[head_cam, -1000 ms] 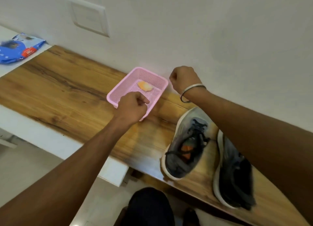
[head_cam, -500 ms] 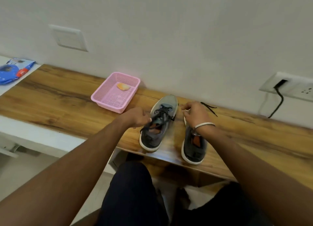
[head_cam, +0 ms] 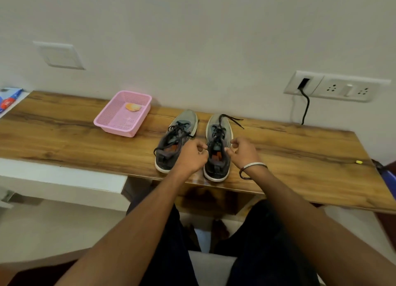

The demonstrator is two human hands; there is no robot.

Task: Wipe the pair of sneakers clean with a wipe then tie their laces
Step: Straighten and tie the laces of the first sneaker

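Two grey sneakers with black laces stand side by side on the wooden table (head_cam: 64,135), toes toward the wall. The left sneaker (head_cam: 182,125) sits untouched, its laces loose. My left hand (head_cam: 190,157) and my right hand (head_cam: 243,151) are at either side of the right sneaker's (head_cam: 218,125) opening, fingers pinched on its collar edges. One loose lace end (head_cam: 234,120) trails off the toe to the right. An orange crumpled wipe (head_cam: 132,107) lies in the pink mesh basket (head_cam: 107,122).
A wall socket panel (head_cam: 336,88) with a black cable (head_cam: 306,107) hangs at the right. A blue packet (head_cam: 8,99) lies at the far left. A small yellow item (head_cam: 359,161) lies near the table's right edge. My legs are under the front edge.
My hands left the pink basket and came to the sneakers. The left hand moved from the left sneaker's laces to the right sneaker. The view pulled back.
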